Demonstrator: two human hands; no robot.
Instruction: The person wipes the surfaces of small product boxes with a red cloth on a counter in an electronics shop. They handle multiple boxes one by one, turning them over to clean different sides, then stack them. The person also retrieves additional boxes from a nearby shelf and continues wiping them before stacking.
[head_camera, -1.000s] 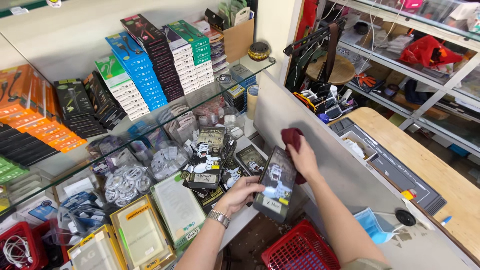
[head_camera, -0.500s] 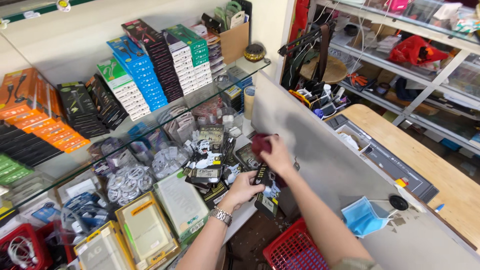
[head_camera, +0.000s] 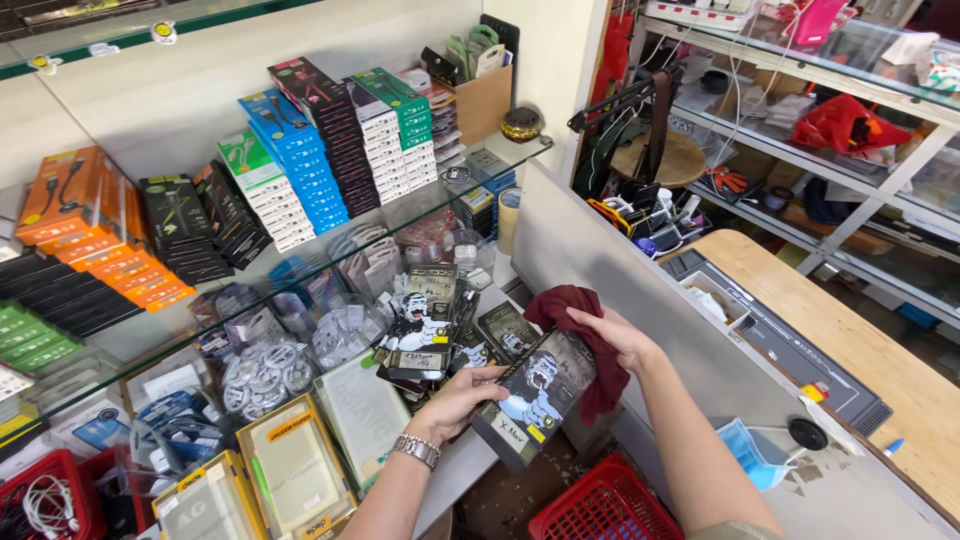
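A flat dark package with a gorilla picture sits low in the centre of the view, tilted, held over the edge of a grey counter. The left hand grips its lower left edge, fingers curled shut around it, a metal watch on the wrist. The right hand, at 2 o'clock from the package, has its fingers closed on a maroon cloth that lies against the package's upper right edge. At 10 o'clock, similar gorilla packages lie stacked under a glass shelf. At 5 o'clock stands a red basket. At 3 o'clock, well apart, lies a blue face mask.
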